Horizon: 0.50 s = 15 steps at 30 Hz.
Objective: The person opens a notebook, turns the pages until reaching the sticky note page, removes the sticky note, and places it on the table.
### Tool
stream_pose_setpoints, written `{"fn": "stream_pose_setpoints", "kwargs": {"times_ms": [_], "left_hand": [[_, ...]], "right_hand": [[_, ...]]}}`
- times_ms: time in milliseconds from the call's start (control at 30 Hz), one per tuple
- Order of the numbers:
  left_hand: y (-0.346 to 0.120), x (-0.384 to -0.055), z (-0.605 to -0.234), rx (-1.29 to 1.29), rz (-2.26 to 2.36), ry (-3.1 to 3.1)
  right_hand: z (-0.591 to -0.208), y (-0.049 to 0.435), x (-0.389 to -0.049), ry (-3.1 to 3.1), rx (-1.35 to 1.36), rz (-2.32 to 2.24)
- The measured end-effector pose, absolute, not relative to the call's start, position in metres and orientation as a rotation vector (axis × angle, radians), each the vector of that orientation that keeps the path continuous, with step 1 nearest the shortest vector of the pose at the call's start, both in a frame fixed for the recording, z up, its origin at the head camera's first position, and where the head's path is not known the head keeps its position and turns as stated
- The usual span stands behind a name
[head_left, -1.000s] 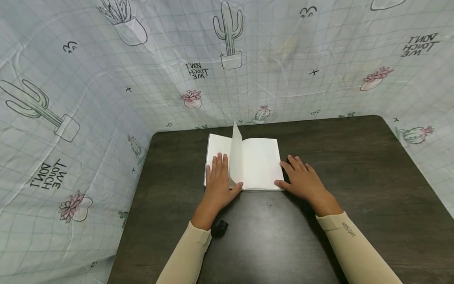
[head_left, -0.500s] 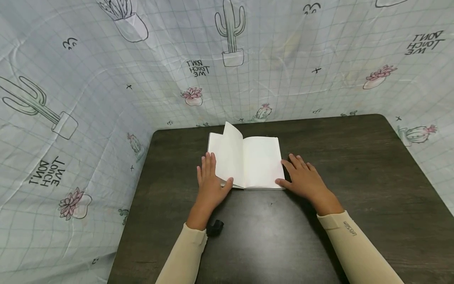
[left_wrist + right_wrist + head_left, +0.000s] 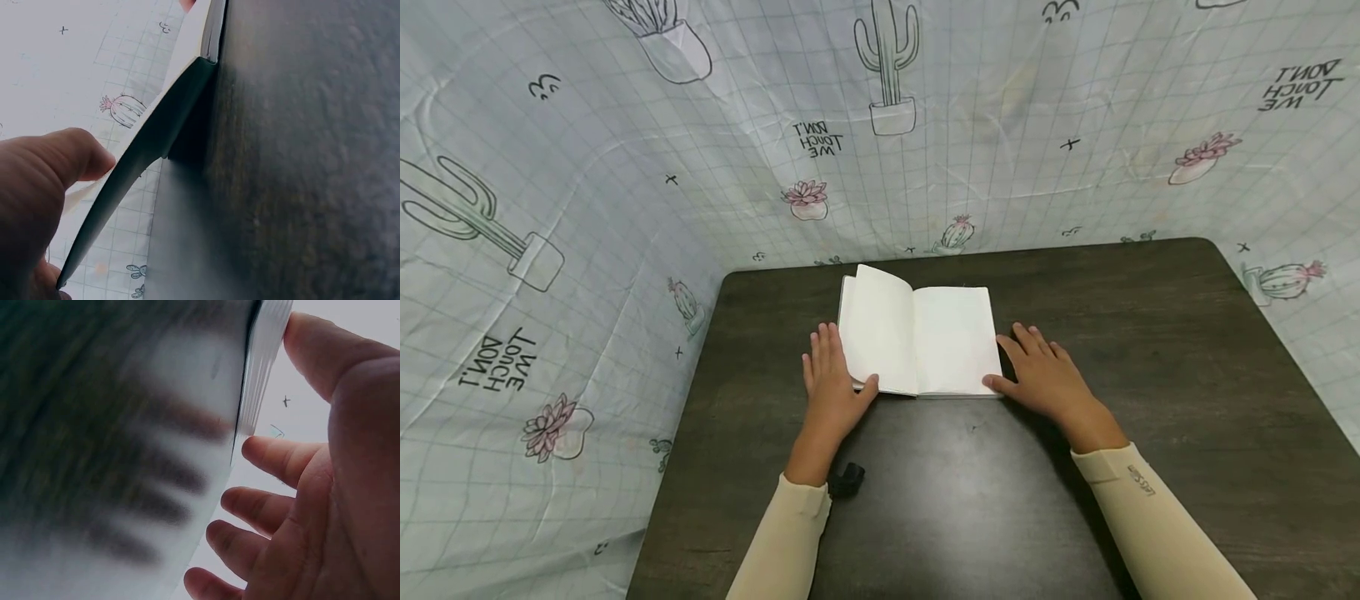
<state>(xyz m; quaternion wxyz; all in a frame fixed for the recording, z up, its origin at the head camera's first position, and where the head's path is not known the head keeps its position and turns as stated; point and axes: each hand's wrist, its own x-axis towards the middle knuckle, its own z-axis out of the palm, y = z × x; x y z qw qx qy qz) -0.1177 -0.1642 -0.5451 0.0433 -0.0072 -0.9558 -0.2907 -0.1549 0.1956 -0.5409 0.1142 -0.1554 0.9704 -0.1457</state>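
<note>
An open notebook [image 3: 953,337] with blank white pages lies toward the back of the dark table. My left hand [image 3: 831,392] is at its left side, fingers straight along the outer edge and thumb over the near corner. In the left wrist view the notebook's dark cover [image 3: 134,159] slants up from the table, the thumb on its page side and a finger at its outer edge. A loose page [image 3: 877,325] curves over the left half. My right hand [image 3: 1048,375] rests at the right edge, thumb on the page corner, fingers spread and mostly straight.
A pale cloth [image 3: 970,125] printed with cacti and mirrored lettering hangs behind and to the left and right of the dark wooden table [image 3: 970,517]. A small black device [image 3: 847,481] sits at the left wrist.
The upright page has swung over to the left and now lies nearly along the left half. My left hand has slid left from the page to the notebook's outer edge. The right hand stays put.
</note>
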Motion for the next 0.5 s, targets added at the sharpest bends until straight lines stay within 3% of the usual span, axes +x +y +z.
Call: {"fn": "stream_pose_setpoints", "kwargs": {"times_ms": [500], "left_hand": [[-0.1687, -0.1139, -0.5544, 0.016, -0.922, -2.905]], "right_hand": [[-0.5498, 0.1993, -0.1590, 2.821, -0.421, -0.410]]}}
